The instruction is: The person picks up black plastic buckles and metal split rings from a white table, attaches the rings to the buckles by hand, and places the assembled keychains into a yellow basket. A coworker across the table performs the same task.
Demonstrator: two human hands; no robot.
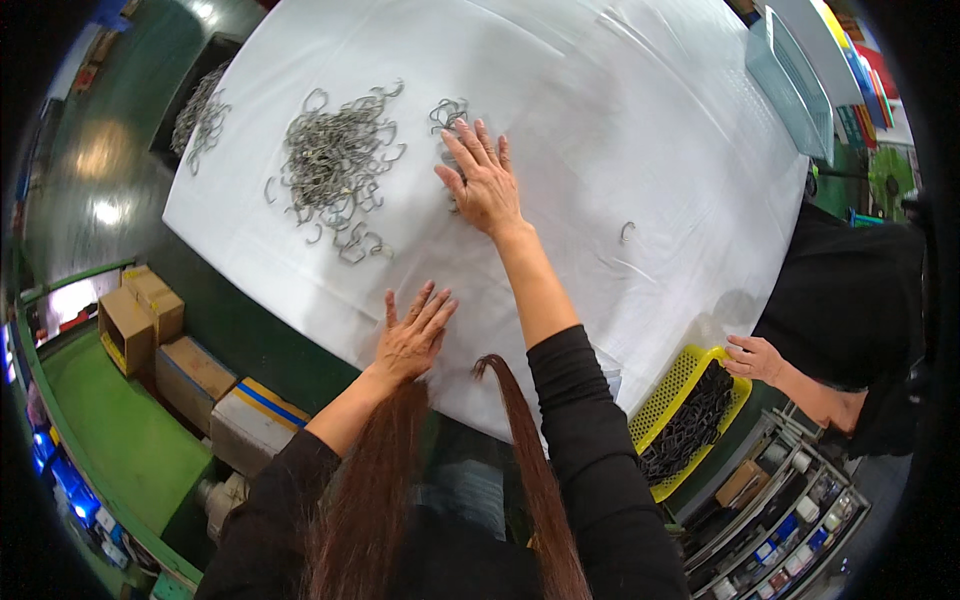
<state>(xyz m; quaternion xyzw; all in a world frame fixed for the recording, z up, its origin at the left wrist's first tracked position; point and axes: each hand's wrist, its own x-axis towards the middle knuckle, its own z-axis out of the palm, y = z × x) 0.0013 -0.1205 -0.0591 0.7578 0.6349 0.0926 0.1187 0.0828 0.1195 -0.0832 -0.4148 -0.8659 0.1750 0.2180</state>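
Note:
My right hand [487, 192] reaches over the white-covered table [560, 130], its fingers stretched out and spread. It lies at a small group of grey metal hooks [447, 113], partly hiding them. My left hand [408, 340] rests nearer to me by the table's front edge, fingers apart, with nothing in it. Left of my right hand is a larger loose heap of curved grey metal hooks [335, 160]. One single hook [627, 232] lies apart on the cloth to the right.
A yellow perforated basket [640, 432] of dark pieces stands at the right edge, another person's hand [755, 358] at its rim. A pale blue basket [790, 85] sits at the far right corner. Further hooks fill a dark bin [195, 110] at far left. Cardboard boxes [195, 375] stand lower left.

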